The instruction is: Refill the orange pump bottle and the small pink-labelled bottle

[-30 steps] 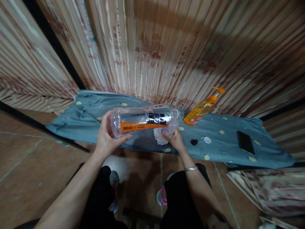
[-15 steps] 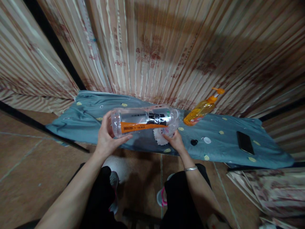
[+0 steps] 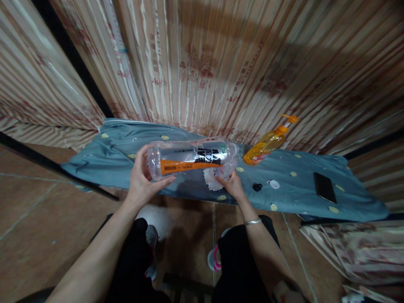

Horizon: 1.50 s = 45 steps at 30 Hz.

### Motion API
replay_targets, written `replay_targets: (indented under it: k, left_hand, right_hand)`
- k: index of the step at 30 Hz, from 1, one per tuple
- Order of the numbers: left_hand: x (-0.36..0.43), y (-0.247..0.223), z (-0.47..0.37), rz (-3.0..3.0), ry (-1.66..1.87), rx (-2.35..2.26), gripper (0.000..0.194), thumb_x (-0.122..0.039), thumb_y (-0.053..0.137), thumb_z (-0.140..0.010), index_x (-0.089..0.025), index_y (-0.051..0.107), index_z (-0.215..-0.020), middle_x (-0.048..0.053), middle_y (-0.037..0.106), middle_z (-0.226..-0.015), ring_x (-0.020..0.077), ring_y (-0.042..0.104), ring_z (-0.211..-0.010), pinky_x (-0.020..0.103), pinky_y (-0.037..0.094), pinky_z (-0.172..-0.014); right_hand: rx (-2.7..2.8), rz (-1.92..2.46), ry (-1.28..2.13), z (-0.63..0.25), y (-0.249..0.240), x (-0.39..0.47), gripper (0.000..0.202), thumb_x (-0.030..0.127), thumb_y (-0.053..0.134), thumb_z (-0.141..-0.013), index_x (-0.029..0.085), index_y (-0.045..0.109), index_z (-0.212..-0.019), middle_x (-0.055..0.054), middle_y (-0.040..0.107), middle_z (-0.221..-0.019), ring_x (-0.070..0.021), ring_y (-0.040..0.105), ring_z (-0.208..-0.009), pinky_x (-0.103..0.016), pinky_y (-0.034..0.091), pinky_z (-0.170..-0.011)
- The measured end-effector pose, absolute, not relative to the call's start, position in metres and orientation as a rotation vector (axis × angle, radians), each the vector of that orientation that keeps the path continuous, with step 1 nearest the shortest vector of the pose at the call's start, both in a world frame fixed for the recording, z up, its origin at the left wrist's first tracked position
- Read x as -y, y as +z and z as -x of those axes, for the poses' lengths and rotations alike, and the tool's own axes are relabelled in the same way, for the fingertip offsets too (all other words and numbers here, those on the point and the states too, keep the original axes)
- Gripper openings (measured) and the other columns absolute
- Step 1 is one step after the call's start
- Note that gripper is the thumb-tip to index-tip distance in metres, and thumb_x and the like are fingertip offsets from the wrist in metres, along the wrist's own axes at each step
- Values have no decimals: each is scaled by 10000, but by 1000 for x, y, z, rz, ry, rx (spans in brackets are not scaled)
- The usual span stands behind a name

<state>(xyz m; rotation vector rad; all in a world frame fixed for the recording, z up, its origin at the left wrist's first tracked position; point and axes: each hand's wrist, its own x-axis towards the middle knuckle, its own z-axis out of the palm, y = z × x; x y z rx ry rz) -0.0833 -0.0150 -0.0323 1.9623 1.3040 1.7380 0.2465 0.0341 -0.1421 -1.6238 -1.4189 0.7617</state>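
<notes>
A large clear plastic bottle (image 3: 189, 159) with an orange, silver and black label lies sideways in the air above the blue-green cloth. My left hand (image 3: 142, 176) is wrapped round its base end, thumb along the lower side. Near the neck end, my right hand (image 3: 232, 184) is closed on the bottle, with its fingers partly hidden behind it. A pale, scalloped-edge piece (image 3: 212, 180) shows under the bottle beside my right hand; whether I touch it is unclear.
On the cloth (image 3: 296, 198) are a yellow pump bottle (image 3: 265, 145), a small black object (image 3: 257, 187), a white disc (image 3: 274, 184) and a black phone (image 3: 325, 187). A striped curtain (image 3: 202, 75) hangs behind. Dark poles (image 3: 72, 59) stand at the sides.
</notes>
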Motion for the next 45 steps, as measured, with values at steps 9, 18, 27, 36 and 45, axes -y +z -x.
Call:
replay_targets:
  k: [9,18,27,36,45]
  left_hand:
    - [15,-31,82,-1960,1743,-1296,916,-636,906,-650,-259,527,-1394,132,706,-1303,354,729,-1165,519,655,-944]
    - [16,-31,83,-1946,1716,-1303,935,-633,912,-639,-255,517,-1398,150,688,-1345,373,710,-1212,551,642,-972]
    - [17,-30,83,-1941,1704,-1296,922,-593,922,-649,-270,506,-1405,141,687,-1353,365,711,-1220,538,644,-979]
    - [16,-31,84,-1972,1703,-1333,934,-620,920,-635,-265,509,-1395,140,697,-1317,371,714,-1201,542,644,-968]
    - [16,-32,82,-1930,1735,-1284,925,-608,921,-643,-275,513,-1403,140,697,-1318,370,720,-1187,543,653,-946]
  right_hand:
    - [1404,1608,791,-250,-147,-36,699,414,887,-645,207,653,-1270,-110,805,-1125,-362,768,-1062,-514,620,-950]
    - [1395,1629,821,-252,-151,-39,776,409,894,-642,221,614,-1341,-96,794,-1182,-347,757,-1101,-511,603,-997]
    - [1381,1631,808,-249,-149,-36,691,413,885,-649,200,642,-1261,-102,804,-1130,-337,767,-1061,-497,603,-970]
    - [1373,1627,808,-250,-149,-38,664,386,906,-631,216,652,-1221,-91,807,-1126,-333,765,-1056,-494,607,-962]
    - [1380,1609,827,-249,-148,-37,688,403,894,-644,192,644,-1249,-106,803,-1125,-333,766,-1048,-502,598,-961]
